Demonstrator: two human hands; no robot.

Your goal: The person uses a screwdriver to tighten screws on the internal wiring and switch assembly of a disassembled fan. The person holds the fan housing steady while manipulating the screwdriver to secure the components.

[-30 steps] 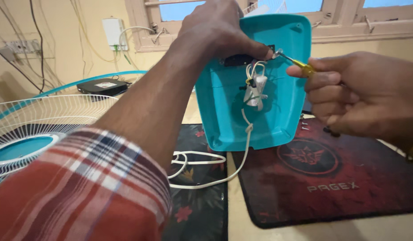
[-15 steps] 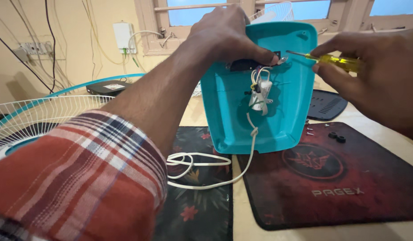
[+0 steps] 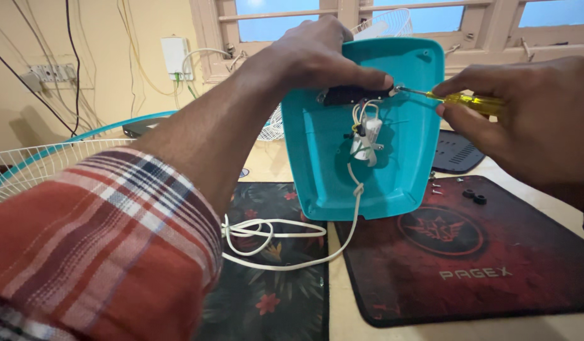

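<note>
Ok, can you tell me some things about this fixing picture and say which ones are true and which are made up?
1. The left hand holds the teal plastic cover upright. True.
2. The right hand holds a hammer. False: it holds a yellow-handled screwdriver.
3. A white cord runs from the cover onto the table. True.
4. The mat under the cover is plain blue. False: it is red and black.
5. Small screws lie on the mat. True.

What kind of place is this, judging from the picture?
Probably a home room used as a small repair bench: a fan grille lies beside the table, loose screws sit on a red mat, and bare wiring runs along the wall.
</note>
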